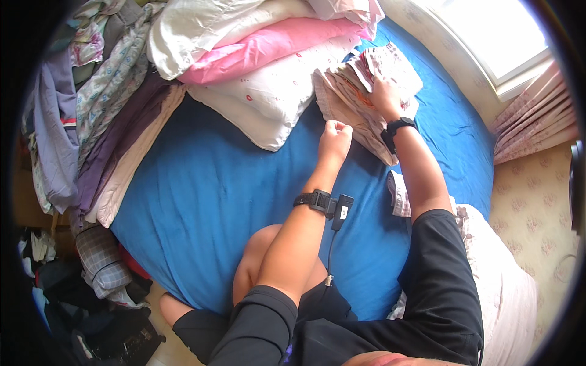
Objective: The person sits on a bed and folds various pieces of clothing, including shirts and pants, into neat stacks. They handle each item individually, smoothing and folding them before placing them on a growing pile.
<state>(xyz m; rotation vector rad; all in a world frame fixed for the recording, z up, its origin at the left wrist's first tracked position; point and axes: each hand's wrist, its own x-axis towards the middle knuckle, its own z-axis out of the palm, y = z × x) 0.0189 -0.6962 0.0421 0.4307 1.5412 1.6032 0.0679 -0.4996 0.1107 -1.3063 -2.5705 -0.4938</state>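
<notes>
A pile of folded clothes (352, 98) in beige, white and red lies on the blue bed sheet (206, 178). My right hand (386, 95) reaches onto this pile, its fingers at the light folded cloth (398, 68) on top; whether they grip it is hard to tell. Just below the pile's left edge, my left hand (336, 137) is held with curled fingers over the sheet, and I see nothing clearly in it. Each wrist wears a black strap, the left one with a small black device (342, 212) and cable. A rolled whitish cloth (399, 194) rests below the right forearm.
Pillows and bedding, white and pink (270, 48), are heaped at the top. Clothes (100, 123) hang or lie along the left edge of the bed. White bedding (499, 274) lies at the right. A window (490, 36) and pink curtain (538, 116) border the upper right.
</notes>
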